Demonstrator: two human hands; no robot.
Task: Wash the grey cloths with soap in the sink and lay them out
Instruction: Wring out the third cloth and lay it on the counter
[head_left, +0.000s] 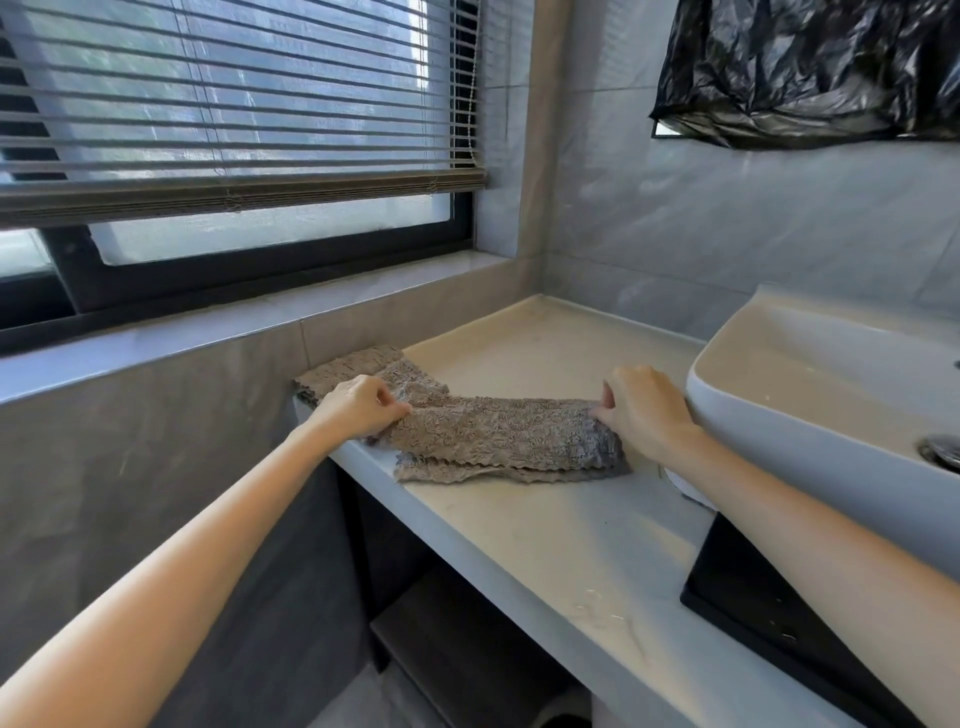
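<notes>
Pinching its left end, the left hand (358, 405) is closed on the top grey cloth (498, 434), while the right hand (644, 410) is closed on the opposite end, so the cloth is held stretched between the two along the counter (545, 525). It is draped over a second cloth (467, 472), whose scalloped edge shows beneath along the near side. A third cloth (345, 370) lies flat behind the left hand, against the tiled ledge (156, 343) under the window (270, 228). The sink (810, 395) stands just beside the right hand, and appears empty.

Laying out is judged to be the step in hand, with the top cloth not yet spread fully flat. Several things could go wrong from here. If the cloth is released while bunched, it may dry in folds over the one below. The cloths sit near the left edge of the counter, so a pull toward the left could drag a corner over the edge and let the wet weight carry it down. The overlapping cloth beneath could also be shifted by friction if the top one is dragged rather than lifted.
</notes>
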